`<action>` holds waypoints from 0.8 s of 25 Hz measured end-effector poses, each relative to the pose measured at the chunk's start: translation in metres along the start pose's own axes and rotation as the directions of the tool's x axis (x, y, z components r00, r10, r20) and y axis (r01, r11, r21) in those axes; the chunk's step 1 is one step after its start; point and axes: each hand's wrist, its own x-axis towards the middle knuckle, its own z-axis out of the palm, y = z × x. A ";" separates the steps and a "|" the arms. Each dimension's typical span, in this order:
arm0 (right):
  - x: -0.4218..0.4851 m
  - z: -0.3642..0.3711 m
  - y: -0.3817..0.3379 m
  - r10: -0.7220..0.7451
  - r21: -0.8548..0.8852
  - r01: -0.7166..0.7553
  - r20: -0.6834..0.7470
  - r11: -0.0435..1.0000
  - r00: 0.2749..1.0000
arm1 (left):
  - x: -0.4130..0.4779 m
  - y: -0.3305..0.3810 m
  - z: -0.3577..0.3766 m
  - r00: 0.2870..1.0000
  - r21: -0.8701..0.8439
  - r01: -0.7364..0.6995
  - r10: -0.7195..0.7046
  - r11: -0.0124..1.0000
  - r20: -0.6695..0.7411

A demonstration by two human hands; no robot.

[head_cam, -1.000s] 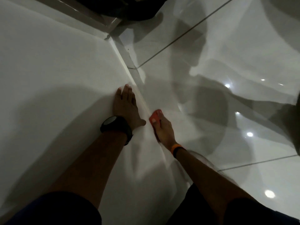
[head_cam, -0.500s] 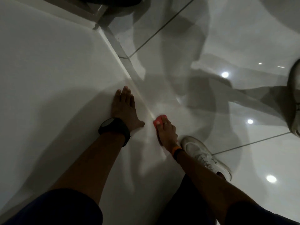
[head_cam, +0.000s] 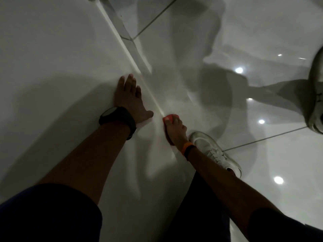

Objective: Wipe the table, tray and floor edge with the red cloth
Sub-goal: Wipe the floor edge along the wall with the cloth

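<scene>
The left hand (head_cam: 130, 100) lay flat on the white worktop (head_cam: 52, 67), palm down, fingers stretched forward and close together, thumb pushed out to the right toward the worktop's edge. A black watch (head_cam: 117, 117) sat on that wrist, and a dark sleeve (head_cam: 49, 213) covered the upper arm at the bottom left of the view. Just to the right of the thumb ran the pale edge strip (head_cam: 139, 74) of the worktop, crossing the view diagonally from the top down toward the lower middle. The right hand (head_cam: 175, 132) was pressed against the side face just below that edge, its fingers curled and closed over the red cloth (head_cam: 168, 119); only a small bunched part of the cloth showed beyond the fingertips, with a thin line of red along the hand's left side, the rest hidden under the palm. An orange and black band (head_cam: 188, 148) circled the right wrist. Below and right of that hand, 1 white laced shoe (head_cam: 215, 152) stood on the glossy tiled floor (head_cam: 244, 32), close beside the wrist in the view. A 2nd pale shoe (head_cam: 317, 91) was cut off by the right border, well apart from the first. The floor tiles carried dark grout lines, broad shadows and several small bright reflections of ceiling lights (head_cam: 239, 70). The lighting was dim.
</scene>
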 end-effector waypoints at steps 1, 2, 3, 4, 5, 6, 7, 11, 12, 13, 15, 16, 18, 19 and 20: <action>0.012 -0.002 -0.020 -0.032 0.019 0.032 -0.008 0.999 0.999 | 0.001 0.000 -0.001 1.000 -0.006 0.002 -0.002 1.000 -0.005; 0.021 -0.004 -0.040 -0.098 -0.005 0.098 -0.004 0.995 0.995 | 0.002 0.000 -0.003 1.000 -0.014 0.004 -0.004 1.000 -0.010; 0.030 -0.004 -0.054 -0.170 -0.047 0.170 0.018 0.984 0.985 | 0.004 0.000 -0.004 1.000 -0.024 0.009 -0.009 1.000 -0.012; 0.036 -0.004 -0.059 -0.210 -0.059 0.211 0.029 0.976 0.977 | 0.004 -0.001 -0.004 1.000 -0.032 0.015 -0.015 0.999 -0.009; 0.037 -0.005 -0.054 -0.197 -0.051 0.199 0.027 0.979 0.980 | 0.004 -0.001 -0.004 1.000 -0.029 0.019 -0.019 0.999 -0.005; 0.033 -0.007 -0.043 -0.150 -0.046 0.150 0.013 0.988 0.989 | 0.003 0.000 -0.003 1.000 -0.017 0.020 -0.020 1.000 -0.001; 0.023 -0.008 -0.026 -0.086 -0.074 0.085 -0.009 0.994 0.996 | -0.001 0.001 -0.003 1.000 0.000 0.014 -0.014 1.000 0.001; -0.017 -0.025 0.006 0.096 -0.304 -0.090 0.006 0.948 0.995 | -0.027 0.011 0.003 0.999 -0.045 -0.022 0.021 0.999 -0.033; -0.021 -0.037 -0.001 0.092 -0.347 -0.071 0.043 0.935 0.995 | -0.037 0.012 0.004 0.999 -0.081 -0.026 0.022 0.996 -0.045; -0.029 -0.050 -0.013 0.084 -0.384 -0.048 0.077 0.922 0.994 | -0.048 0.013 0.007 0.998 -0.111 -0.026 0.020 0.993 -0.059; -0.047 -0.077 -0.041 0.011 -0.477 0.041 0.105 0.878 0.994 | -0.068 0.013 0.010 0.995 -0.167 -0.023 0.006 0.986 -0.102; -0.063 -0.091 -0.059 -0.066 -0.535 0.107 0.095 0.838 0.993 | -0.081 0.010 0.011 0.991 -0.206 -0.019 -0.009 0.978 -0.136; -0.102 -0.120 -0.100 -0.244 -0.637 0.218 0.048 0.739 0.969 | -0.109 0.000 0.004 0.964 -0.318 -0.033 -0.054 0.948 -0.261; -0.125 -0.135 -0.121 -0.331 -0.672 0.260 0.023 0.694 0.943 | -0.123 -0.006 -0.003 0.931 -0.387 -0.070 -0.080 0.919 -0.357; -0.151 -0.149 -0.141 -0.415 -0.707 0.292 -0.003 0.644 0.910 | -0.139 -0.012 -0.013 0.879 -0.455 -0.119 -0.120 0.882 -0.462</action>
